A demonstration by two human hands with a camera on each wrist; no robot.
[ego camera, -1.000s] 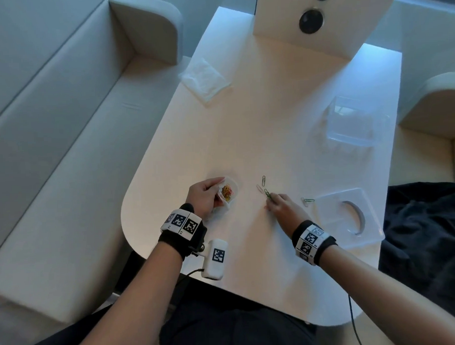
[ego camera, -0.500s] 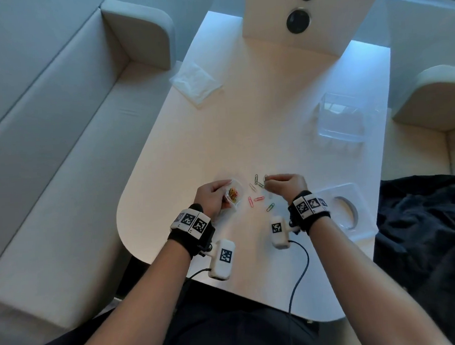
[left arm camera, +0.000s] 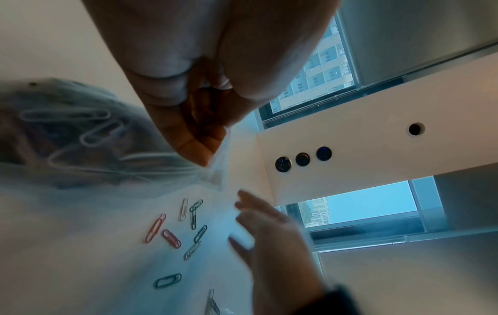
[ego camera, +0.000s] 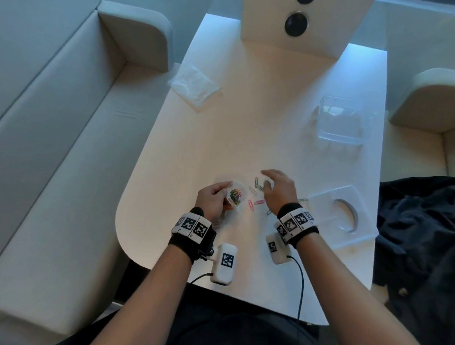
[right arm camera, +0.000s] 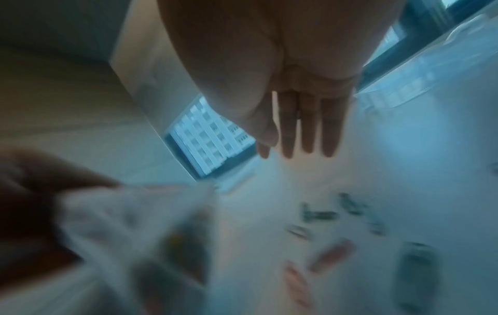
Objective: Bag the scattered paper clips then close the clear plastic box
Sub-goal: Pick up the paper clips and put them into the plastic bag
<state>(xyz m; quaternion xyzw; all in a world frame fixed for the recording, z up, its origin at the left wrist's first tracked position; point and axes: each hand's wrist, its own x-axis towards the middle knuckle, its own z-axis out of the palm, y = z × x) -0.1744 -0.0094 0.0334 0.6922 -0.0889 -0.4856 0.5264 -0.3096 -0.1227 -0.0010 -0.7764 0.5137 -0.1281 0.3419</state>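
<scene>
My left hand (ego camera: 214,198) pinches the rim of a small clear plastic bag (ego camera: 235,195) holding several coloured paper clips; in the left wrist view the bag (left arm camera: 89,140) hangs below my fingers (left arm camera: 194,136). Loose paper clips (ego camera: 258,194) lie on the white table between my hands, pink and green ones (left arm camera: 172,232) among them. My right hand (ego camera: 276,188) hovers just above them with straight fingers (right arm camera: 307,127), holding nothing. The clear plastic box (ego camera: 340,122) stands open at the far right. Its lid (ego camera: 338,215) lies flat by my right wrist.
A folded white cloth or bag (ego camera: 195,83) lies at the table's far left. A white upright panel with round black sockets (ego camera: 296,22) stands at the far end. Pale sofa seats flank the table (ego camera: 258,119); dark fabric (ego camera: 425,243) lies to the right.
My right hand moved left from the lid side to the clips near the bag and went from pinching to fingers spread. The left hand kept hold of the bag.
</scene>
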